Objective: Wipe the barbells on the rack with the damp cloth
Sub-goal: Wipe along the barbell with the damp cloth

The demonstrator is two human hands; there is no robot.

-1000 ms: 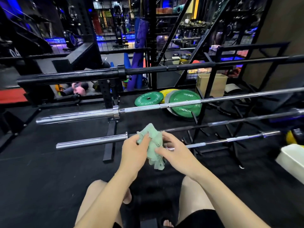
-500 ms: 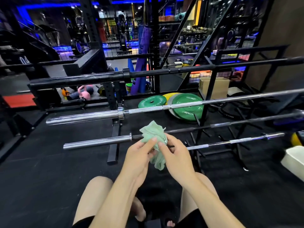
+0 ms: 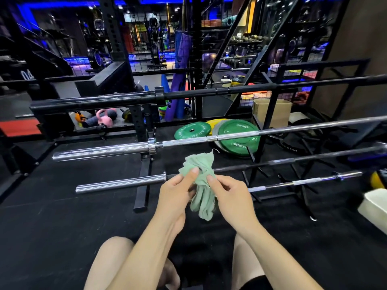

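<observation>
A crumpled pale green cloth (image 3: 202, 185) hangs between my hands in front of the rack. My left hand (image 3: 174, 192) pinches its upper left part with thumb and fingers. My right hand (image 3: 229, 194) pinches it from the right. Several barbells lie across the black rack (image 3: 258, 147): a black one on top (image 3: 209, 94), a chrome one (image 3: 188, 142) below it, a dark-shafted one with a chrome sleeve (image 3: 119, 184) just behind the cloth, and a short chrome one (image 3: 303, 183) lowest at the right. The cloth hides part of the dark-shafted bar.
Green and yellow weight plates (image 3: 236, 133) lean on the floor behind the rack, with a cardboard box (image 3: 272, 111) beyond. Kettlebells (image 3: 104, 118) sit at the back left. A white bin (image 3: 374, 208) stands at the right. My bare knees are at the bottom, over black rubber floor.
Both hands have kept working the cloth between them, bunching it differently. The view has shifted, so the rack sits more to the right and lower in frame.
</observation>
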